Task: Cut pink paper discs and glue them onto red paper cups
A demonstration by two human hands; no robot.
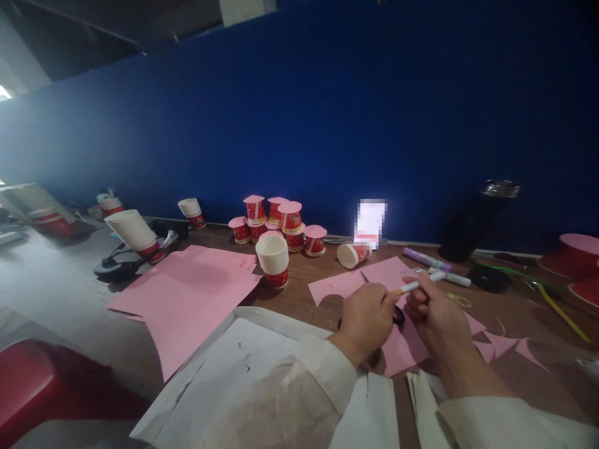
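My left hand (367,319) and my right hand (433,308) are close together above a sheet of pink paper (402,346) on the brown table (299,296). Both hands are closed on a thin white marker pen (421,284) that runs between them, the left at its near end, the right further along. Black scissors (397,313) lie under the hands, partly hidden. Both arms wear pale sleeves.
A stack of pink paper (187,296) lies at the left. Red and white paper cups (274,255) stand behind it, several capped with pink discs (290,207). More pens (425,259), a dark flask (475,218), white sheets (224,374) and pink scraps (508,346) lie around.
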